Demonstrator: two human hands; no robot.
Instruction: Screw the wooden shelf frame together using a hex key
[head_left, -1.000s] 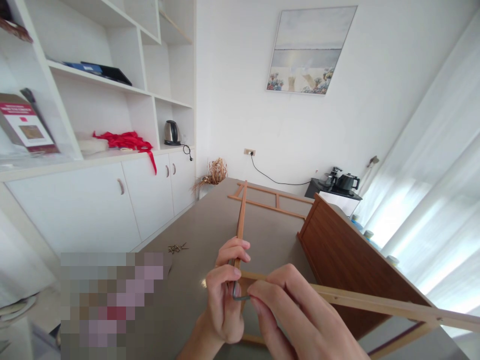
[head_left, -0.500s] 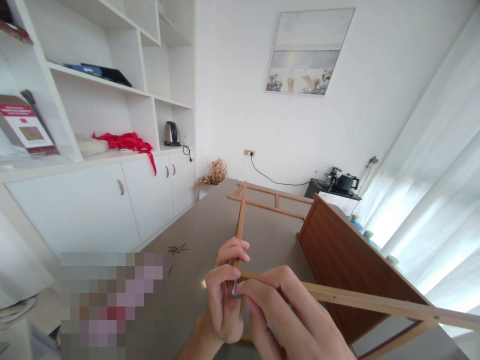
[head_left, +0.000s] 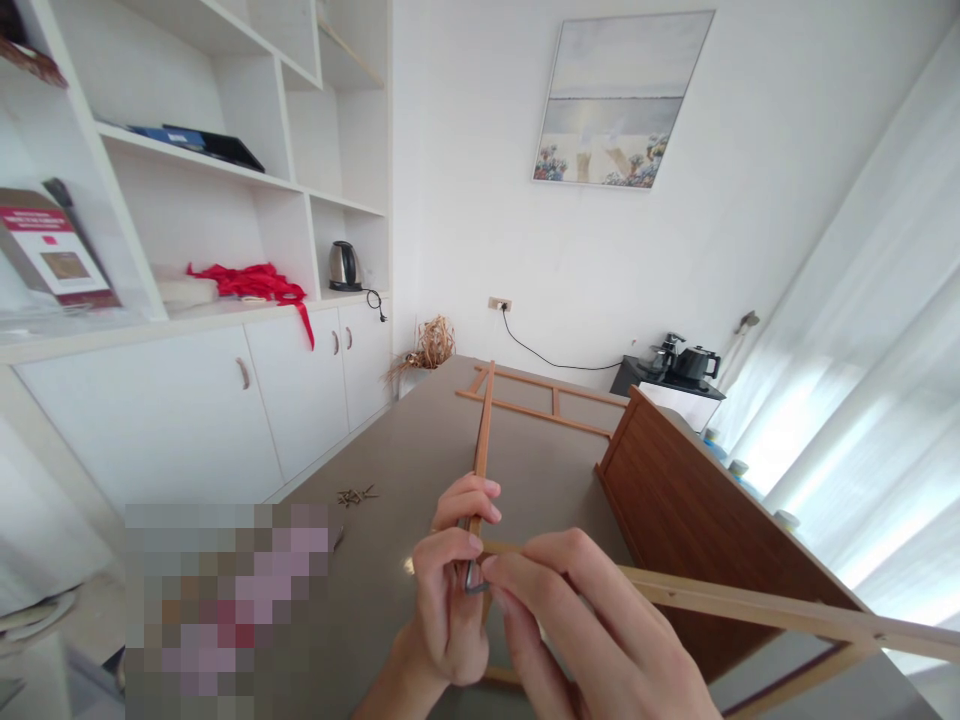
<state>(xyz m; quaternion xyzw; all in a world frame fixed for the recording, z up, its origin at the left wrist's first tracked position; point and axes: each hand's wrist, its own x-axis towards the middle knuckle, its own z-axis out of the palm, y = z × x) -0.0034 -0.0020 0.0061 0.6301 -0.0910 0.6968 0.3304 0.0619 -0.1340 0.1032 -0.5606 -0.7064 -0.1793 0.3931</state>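
Observation:
My left hand (head_left: 454, 590) is closed around the near end of a slim wooden rail (head_left: 484, 440), which points away from me over the table. A small bent metal hex key (head_left: 475, 585) stands at that end, beside my left thumb and fingers. My right hand (head_left: 592, 620) pinches at the key's free short arm with thumb and forefinger; its other fingers are curled. Behind the right hand a pale wooden bar (head_left: 735, 601) runs to the right, joined to more bars. The joint under the fingers is hidden.
A brown wooden panel (head_left: 720, 530) stands on edge at the right. A ladder-like wooden frame (head_left: 517, 408) lies at the table's far end. Several screws (head_left: 357, 495) lie in a small pile on the table (head_left: 390, 550) at the left. A blurred patch covers the lower left.
My right fingertips have shifted slightly at the hex key's short arm, and more of the key shows. My left hand and the wooden rail stay nearly in place.

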